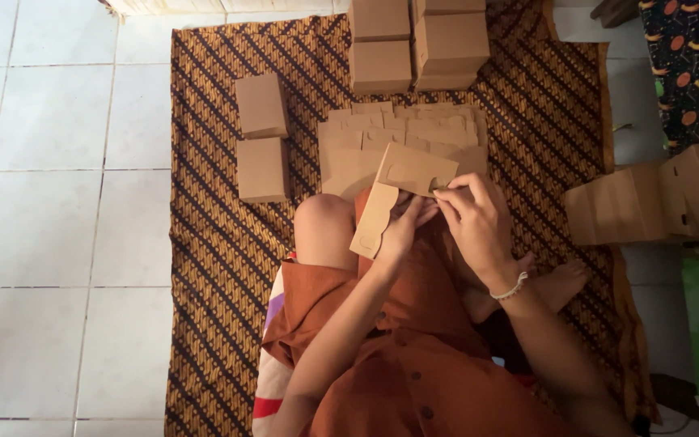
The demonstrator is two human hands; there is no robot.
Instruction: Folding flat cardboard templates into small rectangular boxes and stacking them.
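Head view looks straight down on a person sitting on a brown patterned cloth [220, 243] spread over a white tiled floor [58, 243]. Both hands meet over the lap on a flat cardboard box blank [402, 190], partly folded. Left hand [404, 231] cups it from below, fingers curled against the hanging flap near the knee. Right hand [475, 218] pinches the blank's upper edge between thumb and fingertips. Just beyond the blank lies a stack of flat blanks [402, 133] on the cloth. Two finished boxes [262, 137] stand to the left, apart from the stack. More folded boxes [418, 40] are piled at the top, and further ones [657, 198] sit off to the right.
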